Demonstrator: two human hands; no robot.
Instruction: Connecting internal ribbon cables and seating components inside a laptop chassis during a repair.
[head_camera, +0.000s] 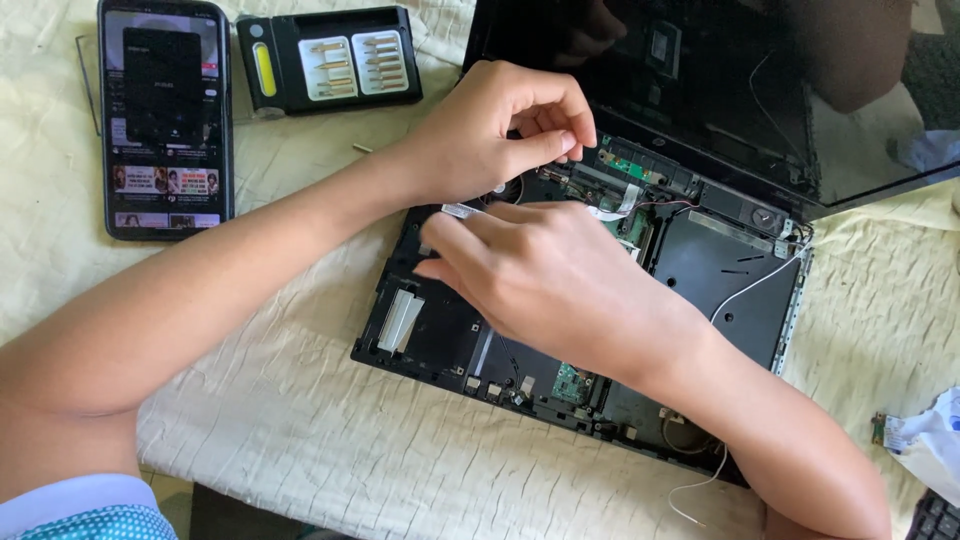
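An opened black laptop base (720, 270) lies on a cream cloth, its circuit boards and wires bare and its screen (760, 80) tilted back. My left hand (495, 130) reaches in from the left. Its thumb and fingertips pinch something small on the board by the hinge, and the fingers hide that part. My right hand (545, 270) comes from the lower right and rests flat on the base's middle, fingers stretched out leftward. A white flat ribbon end (458, 210) shows just at those fingertips.
A phone (165, 115) with its screen lit lies at the top left. Beside it is an open black case of screwdriver bits (330, 60). A loose white wire (700, 485) trails off the laptop's near edge. A small green board (880, 428) and crumpled paper sit at the right edge.
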